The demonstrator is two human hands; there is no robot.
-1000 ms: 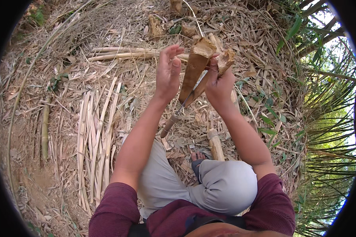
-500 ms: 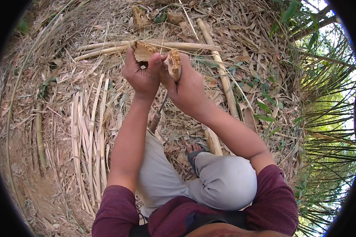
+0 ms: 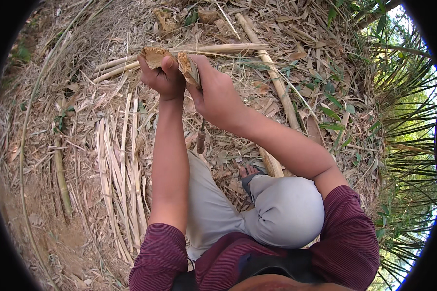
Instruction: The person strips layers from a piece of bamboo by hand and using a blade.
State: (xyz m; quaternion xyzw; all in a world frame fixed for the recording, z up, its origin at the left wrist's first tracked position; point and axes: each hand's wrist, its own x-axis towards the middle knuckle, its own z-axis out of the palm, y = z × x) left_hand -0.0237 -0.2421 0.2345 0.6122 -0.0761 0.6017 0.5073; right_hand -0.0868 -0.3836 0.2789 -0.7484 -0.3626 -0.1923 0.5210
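Observation:
Both hands are raised in front of me, close together. In my left hand [image 3: 164, 83] is a curved, hollow piece of split bamboo [image 3: 154, 56] with a rough brown rim; the thumb sticks up beside it. My right hand [image 3: 217, 92] grips a second split bamboo piece [image 3: 188, 69], thick-walled, with a ragged yellowish end tilted toward the first piece. The two pieces are side by side; whether they touch lower down is hidden by the fingers. Below my right hand shows a tool with a wooden handle [image 3: 201, 141] and a thin dark metal shaft, its far end hidden.
Long pale split strips [image 3: 119, 169] lie on the left. Several poles [image 3: 218, 48] cross the ground ahead, and a longer pole [image 3: 272, 72] runs down the right. Rough stumps [image 3: 165, 22] stand at the far side. Dry leaves cover the ground; green plants border the right.
My hands, each with its bamboo piece, have shifted left over the ground. The view has also turned a little. Both grips stay closed.

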